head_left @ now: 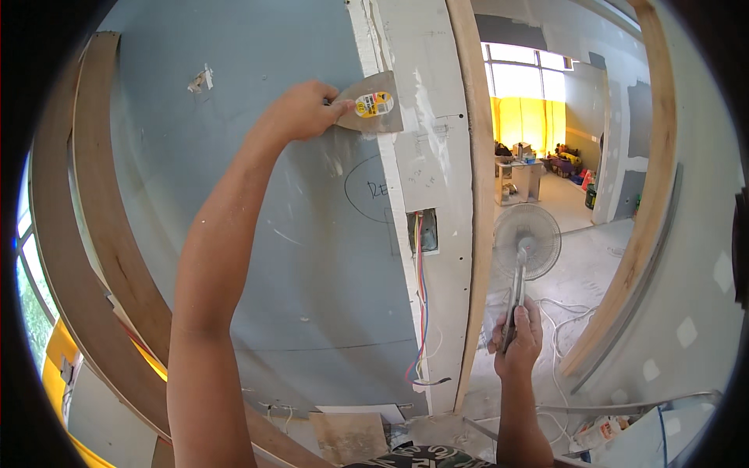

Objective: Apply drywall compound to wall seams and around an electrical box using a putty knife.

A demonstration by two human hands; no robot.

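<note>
My left hand [308, 111] grips a wide putty knife [376, 103] with a yellow and white sticker on its blade. The blade rests on the wall along the seam where a blue-grey panel [304, 210] meets a pale strip [429, 168]. White filler [373, 35] runs unevenly down that seam. Lower on the right, in front of the doorway, my right hand [523, 337] is closed round the dark handle of a flat-bladed tool [519, 292] seen nearly edge-on, its exact kind unclear. A recessed metal electrical box [423, 231] with coloured wires [422, 304] hanging out sits below the putty knife.
A wooden door frame [470, 195] borders the wall strip. Through the opening stand a fan [528, 240] and a small cabinet [519, 181]; white cables [555, 327] lie on the floor. Timber studs [101, 171] rise at the left. A board [347, 437] lies low by the wall.
</note>
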